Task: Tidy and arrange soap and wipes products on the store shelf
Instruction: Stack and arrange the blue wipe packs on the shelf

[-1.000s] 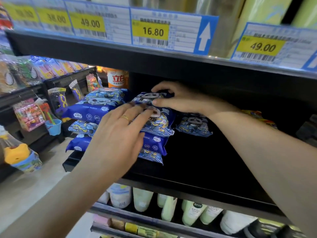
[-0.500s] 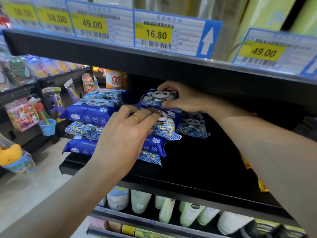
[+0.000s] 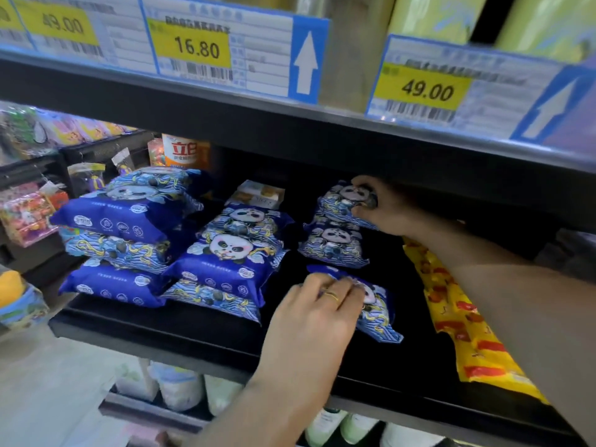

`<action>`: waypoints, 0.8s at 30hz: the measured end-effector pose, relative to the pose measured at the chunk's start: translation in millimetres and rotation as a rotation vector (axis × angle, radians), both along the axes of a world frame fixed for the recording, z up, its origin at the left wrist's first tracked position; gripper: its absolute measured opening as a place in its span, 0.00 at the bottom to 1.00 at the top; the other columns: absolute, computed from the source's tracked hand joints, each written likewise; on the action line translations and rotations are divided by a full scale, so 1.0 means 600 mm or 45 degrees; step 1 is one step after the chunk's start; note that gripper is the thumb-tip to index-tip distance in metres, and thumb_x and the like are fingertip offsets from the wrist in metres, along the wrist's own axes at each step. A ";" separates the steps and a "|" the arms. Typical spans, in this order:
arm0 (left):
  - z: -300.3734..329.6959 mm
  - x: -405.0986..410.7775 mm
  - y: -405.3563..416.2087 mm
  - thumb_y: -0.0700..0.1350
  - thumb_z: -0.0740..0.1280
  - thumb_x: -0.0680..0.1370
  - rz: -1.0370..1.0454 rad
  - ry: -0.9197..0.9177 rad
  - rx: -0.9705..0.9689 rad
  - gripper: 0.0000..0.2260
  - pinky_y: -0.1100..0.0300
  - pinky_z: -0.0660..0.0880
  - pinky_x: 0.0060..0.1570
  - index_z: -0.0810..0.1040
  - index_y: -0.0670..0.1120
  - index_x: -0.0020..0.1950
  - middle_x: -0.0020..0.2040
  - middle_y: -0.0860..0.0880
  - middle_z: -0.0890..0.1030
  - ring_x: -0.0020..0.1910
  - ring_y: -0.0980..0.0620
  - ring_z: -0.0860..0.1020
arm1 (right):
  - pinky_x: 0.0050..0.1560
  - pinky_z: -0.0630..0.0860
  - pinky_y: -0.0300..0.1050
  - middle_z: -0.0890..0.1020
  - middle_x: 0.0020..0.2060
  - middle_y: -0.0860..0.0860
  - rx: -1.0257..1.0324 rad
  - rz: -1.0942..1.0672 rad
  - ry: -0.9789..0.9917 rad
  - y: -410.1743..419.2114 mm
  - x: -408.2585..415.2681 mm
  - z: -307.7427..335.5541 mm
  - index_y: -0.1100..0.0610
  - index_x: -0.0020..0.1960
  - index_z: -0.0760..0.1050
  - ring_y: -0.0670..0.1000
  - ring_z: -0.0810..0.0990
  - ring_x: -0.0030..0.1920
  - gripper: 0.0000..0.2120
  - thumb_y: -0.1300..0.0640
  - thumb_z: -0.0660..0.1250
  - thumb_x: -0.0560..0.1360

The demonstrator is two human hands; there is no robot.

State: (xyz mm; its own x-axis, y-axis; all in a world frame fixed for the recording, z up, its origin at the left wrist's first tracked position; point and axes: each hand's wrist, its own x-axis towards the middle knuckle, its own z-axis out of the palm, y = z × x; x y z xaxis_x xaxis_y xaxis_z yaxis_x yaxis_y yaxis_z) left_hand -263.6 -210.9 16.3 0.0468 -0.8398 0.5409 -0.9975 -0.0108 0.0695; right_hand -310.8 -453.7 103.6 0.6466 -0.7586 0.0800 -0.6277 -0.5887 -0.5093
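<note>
Blue panda-print wipes packs fill the black shelf (image 3: 200, 350). A left stack (image 3: 125, 227) and a middle stack (image 3: 232, 253) stand side by side. My right hand (image 3: 387, 208) grips a small panda pack (image 3: 342, 201) at the back, on top of another small pack (image 3: 335, 246). My left hand (image 3: 316, 321), with a gold ring, holds a small pack (image 3: 377, 314) lying flat nearer the shelf's front.
A yellow and red packet (image 3: 464, 321) lies along the shelf to the right. A small box (image 3: 258, 193) sits behind the middle stack. The upper shelf edge (image 3: 290, 124) with price tags hangs low overhead. White bottles (image 3: 180, 388) stand on the shelf below.
Both hands moved right from the middle stack. My left hand now holds a small pack near the shelf's front; my right hand carried a small pack onto the right pile.
</note>
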 end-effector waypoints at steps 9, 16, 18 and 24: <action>-0.009 0.019 -0.064 0.44 0.57 0.76 0.255 -0.051 0.141 0.20 0.52 0.83 0.51 0.86 0.48 0.60 0.57 0.49 0.87 0.54 0.46 0.85 | 0.73 0.66 0.48 0.69 0.76 0.61 -0.107 0.049 0.246 -0.039 0.034 -0.033 0.58 0.78 0.67 0.60 0.69 0.74 0.22 0.54 0.60 0.86; -0.005 0.017 -0.083 0.45 0.59 0.81 0.282 -0.008 0.238 0.18 0.48 0.78 0.59 0.79 0.50 0.69 0.64 0.48 0.83 0.60 0.44 0.80 | 0.69 0.64 0.44 0.68 0.77 0.58 -0.170 0.076 0.285 -0.037 0.032 -0.039 0.54 0.80 0.63 0.59 0.66 0.75 0.24 0.51 0.58 0.86; -0.003 0.019 -0.078 0.44 0.57 0.83 0.296 0.009 0.241 0.20 0.47 0.74 0.66 0.73 0.49 0.74 0.70 0.47 0.78 0.67 0.43 0.76 | 0.68 0.64 0.43 0.68 0.77 0.56 -0.176 0.088 0.292 -0.030 0.029 -0.037 0.53 0.80 0.63 0.58 0.66 0.76 0.25 0.50 0.60 0.85; 0.034 0.021 -0.020 0.40 0.74 0.71 0.153 -0.003 0.078 0.22 0.50 0.79 0.62 0.82 0.46 0.66 0.64 0.47 0.83 0.64 0.45 0.80 | 0.72 0.66 0.46 0.72 0.75 0.54 -0.263 0.079 0.256 0.019 0.027 -0.015 0.51 0.78 0.67 0.57 0.70 0.74 0.23 0.46 0.59 0.85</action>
State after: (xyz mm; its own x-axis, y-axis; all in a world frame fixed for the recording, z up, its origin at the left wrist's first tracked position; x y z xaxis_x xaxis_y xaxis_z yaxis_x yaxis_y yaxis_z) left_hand -250.7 -222.7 36.7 0.1474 -0.8596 0.4892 -0.9890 -0.1340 0.0625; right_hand -294.8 -442.2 94.6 0.7100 -0.6978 0.0945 -0.6632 -0.7077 -0.2437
